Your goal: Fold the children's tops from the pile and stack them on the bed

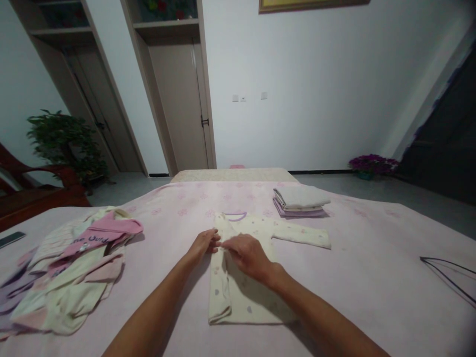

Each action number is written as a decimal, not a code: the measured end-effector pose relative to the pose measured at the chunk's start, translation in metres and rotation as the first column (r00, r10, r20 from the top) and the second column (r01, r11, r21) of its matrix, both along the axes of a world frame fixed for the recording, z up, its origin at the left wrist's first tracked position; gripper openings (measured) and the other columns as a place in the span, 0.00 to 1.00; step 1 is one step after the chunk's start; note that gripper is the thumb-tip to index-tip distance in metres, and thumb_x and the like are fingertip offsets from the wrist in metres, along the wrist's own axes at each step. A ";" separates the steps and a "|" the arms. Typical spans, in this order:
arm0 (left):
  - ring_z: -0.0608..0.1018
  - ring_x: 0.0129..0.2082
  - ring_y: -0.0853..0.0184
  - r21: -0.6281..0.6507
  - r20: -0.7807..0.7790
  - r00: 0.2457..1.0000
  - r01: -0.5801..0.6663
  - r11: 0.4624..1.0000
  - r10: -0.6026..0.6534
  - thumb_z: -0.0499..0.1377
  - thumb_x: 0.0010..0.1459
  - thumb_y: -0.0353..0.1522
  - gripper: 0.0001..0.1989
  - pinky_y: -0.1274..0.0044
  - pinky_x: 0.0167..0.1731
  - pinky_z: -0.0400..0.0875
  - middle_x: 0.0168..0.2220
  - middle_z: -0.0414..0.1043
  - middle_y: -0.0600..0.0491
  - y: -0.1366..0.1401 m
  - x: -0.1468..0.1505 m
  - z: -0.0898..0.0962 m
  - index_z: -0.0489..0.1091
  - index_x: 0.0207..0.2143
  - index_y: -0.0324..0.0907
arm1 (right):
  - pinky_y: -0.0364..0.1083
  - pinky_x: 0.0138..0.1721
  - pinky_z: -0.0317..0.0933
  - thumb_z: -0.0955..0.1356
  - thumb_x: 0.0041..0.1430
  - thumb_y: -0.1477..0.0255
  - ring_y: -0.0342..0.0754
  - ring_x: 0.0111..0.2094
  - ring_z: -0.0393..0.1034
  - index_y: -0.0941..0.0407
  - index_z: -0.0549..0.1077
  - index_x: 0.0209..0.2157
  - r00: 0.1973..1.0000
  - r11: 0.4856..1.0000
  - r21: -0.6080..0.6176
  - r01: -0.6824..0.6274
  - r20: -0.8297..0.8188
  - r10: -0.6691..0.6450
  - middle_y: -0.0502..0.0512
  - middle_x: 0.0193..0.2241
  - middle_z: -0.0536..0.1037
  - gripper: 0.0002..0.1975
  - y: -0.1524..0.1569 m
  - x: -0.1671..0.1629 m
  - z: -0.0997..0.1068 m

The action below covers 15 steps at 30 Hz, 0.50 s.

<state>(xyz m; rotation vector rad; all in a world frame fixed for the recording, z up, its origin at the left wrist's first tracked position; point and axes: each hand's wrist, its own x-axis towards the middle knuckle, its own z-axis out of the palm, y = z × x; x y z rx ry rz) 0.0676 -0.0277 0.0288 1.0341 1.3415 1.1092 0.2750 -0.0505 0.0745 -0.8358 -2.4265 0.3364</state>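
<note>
A cream long-sleeved child's shirt (256, 292) with small heart prints and a purple neckline lies flat in front of me. Its left side is folded inward in a long strip, and the other sleeve stretches out to the right. My left hand (205, 244) rests at the shirt's left edge with fingers somewhat apart, touching the cloth. Over the folded strip, my right hand (247, 255) has its fingers closed in a pinch on the fabric near the left hand's fingertips. Part of the shirt's middle is hidden under my right hand and forearm.
A loose heap of clothes (85, 267) lies on the left of the pink bed cover (167, 307). Toward the back right stands a folded stack (301, 198) of white and lilac cloth. A phone (11, 239) is at the far left, and a black cord (446, 277) at the right.
</note>
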 end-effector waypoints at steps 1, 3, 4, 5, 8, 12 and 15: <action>0.77 0.29 0.67 -0.006 -0.010 1.000 0.008 1.000 -0.008 0.60 0.50 0.52 0.28 0.75 0.31 0.72 0.36 0.76 0.44 0.005 0.000 0.001 0.72 0.40 0.35 | 0.48 0.47 0.60 0.63 0.61 0.78 0.50 0.41 0.73 0.51 0.77 0.47 0.994 0.998 0.035 -0.059 0.095 0.055 0.55 0.40 0.82 0.17 -0.009 -0.003 -0.009; 0.76 0.26 0.67 -0.017 -0.036 0.999 0.018 1.000 -0.019 0.60 0.50 0.50 0.25 0.76 0.29 0.71 0.30 0.75 0.47 0.015 -0.001 0.001 0.72 0.34 0.36 | 0.47 0.42 0.59 0.65 0.61 0.78 0.49 0.37 0.72 0.53 0.78 0.43 0.967 0.987 0.071 -0.147 0.218 0.128 0.54 0.35 0.81 0.12 -0.024 -0.007 -0.026; 0.75 0.25 0.68 -0.022 -0.054 0.998 0.015 1.000 -0.016 0.60 0.50 0.49 0.23 0.77 0.27 0.70 0.27 0.74 0.49 0.020 -0.001 0.001 0.72 0.32 0.36 | 0.47 0.41 0.58 0.66 0.62 0.77 0.49 0.36 0.71 0.53 0.77 0.41 0.958 0.982 0.081 -0.170 0.249 0.146 0.54 0.34 0.81 0.10 -0.030 -0.007 -0.033; 0.74 0.23 0.69 -0.027 -0.076 0.997 0.006 1.000 -0.008 0.61 0.49 0.48 0.21 0.77 0.26 0.69 0.25 0.72 0.51 0.024 -0.001 0.001 0.71 0.30 0.37 | 0.47 0.40 0.57 0.66 0.62 0.76 0.48 0.36 0.70 0.54 0.77 0.41 0.954 0.980 0.089 -0.175 0.260 0.147 0.53 0.34 0.80 0.08 -0.033 -0.007 -0.037; 0.69 0.19 0.72 -0.039 -0.165 0.986 -0.045 0.998 0.038 0.63 0.49 0.44 0.16 0.79 0.22 0.64 0.19 0.67 0.56 0.038 -0.001 -0.002 0.69 0.25 0.39 | 0.47 0.41 0.54 0.68 0.62 0.75 0.49 0.40 0.68 0.54 0.75 0.42 0.972 0.992 0.100 -0.084 0.228 0.059 0.54 0.37 0.79 0.07 -0.037 -0.002 -0.041; 0.69 0.18 0.71 -0.018 -0.309 0.944 -0.123 0.992 0.111 0.63 0.50 0.39 0.13 0.80 0.20 0.61 0.16 0.65 0.57 0.053 0.000 -0.003 0.69 0.22 0.39 | 0.47 0.40 0.53 0.68 0.62 0.76 0.49 0.39 0.65 0.53 0.75 0.38 0.981 0.997 0.077 0.025 0.188 -0.039 0.52 0.36 0.77 0.05 -0.037 0.004 -0.039; 0.73 0.21 0.68 0.013 -0.416 0.897 -0.160 0.987 0.151 0.63 0.50 0.35 0.09 0.80 0.21 0.61 0.17 0.69 0.56 0.062 -0.002 -0.002 0.71 0.23 0.39 | 0.47 0.39 0.52 0.67 0.62 0.75 0.49 0.38 0.65 0.53 0.75 0.38 0.988 0.994 0.107 -0.004 0.155 -0.013 0.52 0.35 0.76 0.05 -0.039 0.001 -0.044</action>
